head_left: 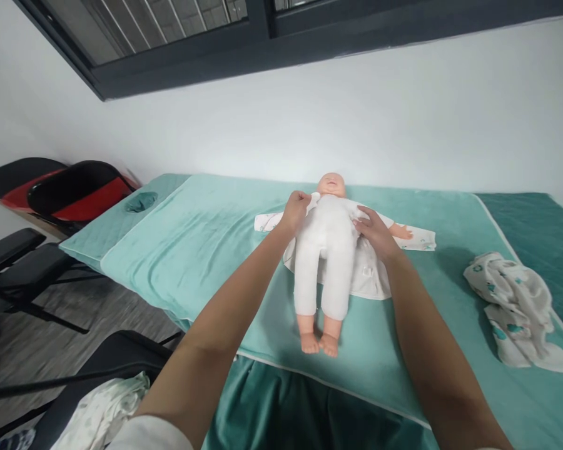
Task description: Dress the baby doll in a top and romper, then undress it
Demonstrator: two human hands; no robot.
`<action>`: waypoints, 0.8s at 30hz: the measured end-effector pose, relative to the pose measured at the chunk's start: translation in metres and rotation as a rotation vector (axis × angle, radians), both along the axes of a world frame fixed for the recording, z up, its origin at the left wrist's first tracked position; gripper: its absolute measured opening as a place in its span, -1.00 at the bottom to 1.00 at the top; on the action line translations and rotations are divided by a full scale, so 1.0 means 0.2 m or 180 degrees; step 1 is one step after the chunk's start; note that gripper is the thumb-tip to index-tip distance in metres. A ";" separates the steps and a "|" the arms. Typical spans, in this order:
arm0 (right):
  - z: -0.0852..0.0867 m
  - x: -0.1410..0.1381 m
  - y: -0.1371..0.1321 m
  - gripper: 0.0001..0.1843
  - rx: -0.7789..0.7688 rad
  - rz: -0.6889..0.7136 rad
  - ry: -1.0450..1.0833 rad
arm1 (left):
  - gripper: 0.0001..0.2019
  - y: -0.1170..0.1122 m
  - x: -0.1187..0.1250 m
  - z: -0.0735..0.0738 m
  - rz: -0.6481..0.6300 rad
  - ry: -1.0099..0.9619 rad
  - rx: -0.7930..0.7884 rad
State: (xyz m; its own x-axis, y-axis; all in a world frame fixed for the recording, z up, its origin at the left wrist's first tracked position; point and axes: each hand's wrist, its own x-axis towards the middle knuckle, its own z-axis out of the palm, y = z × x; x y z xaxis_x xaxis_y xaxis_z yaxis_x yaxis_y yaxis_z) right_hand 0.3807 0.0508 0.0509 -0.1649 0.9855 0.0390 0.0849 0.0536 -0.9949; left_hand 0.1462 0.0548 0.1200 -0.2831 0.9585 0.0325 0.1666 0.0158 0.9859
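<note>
A baby doll (328,225) with a white cloth body lies on its back, feet toward me. Beneath it a white patterned baby shirt (370,275) is spread open. One of the doll's hands (401,232) shows beside the sleeve (422,239) on the right. The other sleeve (267,222) lies flat on the left. My left hand (296,209) is closed around the doll's arm near the shoulder; its fingertips are partly hidden. On the other side, my right hand (375,230) rests against the doll's side and upper arm with fingers apart.
A green-covered massage table (206,225) stands against the white wall, with a face hole (141,201) at its left end. Crumpled patterned baby clothing (516,306) lies at the right. Black and red chairs (84,194) stand left; another chair (117,356) near me holds cloth (106,406).
</note>
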 end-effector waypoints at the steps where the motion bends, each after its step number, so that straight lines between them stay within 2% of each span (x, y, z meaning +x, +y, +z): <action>1: -0.01 0.00 0.00 -0.13 -0.0009 0.0075 0.0008 | -0.84 0.00 0.01 0.01 -0.0077 0.0057 0.0036; 4: -0.02 0.01 0.00 -0.12 -0.0015 0.0376 0.0032 | -0.84 0.00 0.04 0.02 -0.0291 0.0275 0.0230; 7: -0.02 0.01 0.00 -0.10 -0.0115 0.0549 0.0091 | -0.85 -0.04 0.04 0.05 -0.0319 0.0506 0.0113; 10: -0.02 0.01 0.00 -0.09 -0.0211 0.0505 0.0141 | -0.89 -0.14 0.04 0.13 -0.0464 0.0716 -0.0188; 14: -0.03 0.00 0.01 -0.09 -0.0216 0.0384 0.0159 | -0.93 -0.28 0.03 0.27 -0.1140 0.0478 -0.0677; 16: -0.04 0.01 0.01 -0.11 -0.0183 0.0302 0.0112 | -0.90 -0.31 0.03 0.29 -0.1304 0.0420 -0.0665; 18: -0.04 0.01 0.01 -0.12 -0.0151 0.0231 0.0050 | -0.89 -0.30 0.03 0.27 -0.1065 0.0640 -0.0413; 21: -0.04 0.01 0.00 -0.15 -0.0072 0.0197 -0.0062 | -0.80 -0.23 0.03 0.17 -0.0521 0.1325 -0.0073; 24: -0.02 0.01 -0.01 -0.23 0.0099 0.0184 -0.0269 | -0.70 -0.16 0.05 0.07 -0.0627 0.1881 0.0048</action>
State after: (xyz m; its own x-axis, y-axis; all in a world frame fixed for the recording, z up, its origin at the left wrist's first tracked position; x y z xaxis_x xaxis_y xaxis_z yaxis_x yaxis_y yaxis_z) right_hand 0.3834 0.0493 0.0473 -0.2256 0.9728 0.0530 0.1645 0.0916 -0.9821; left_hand 0.1557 0.0234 0.1335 -0.0311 0.9891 0.1438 0.6826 -0.0841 0.7260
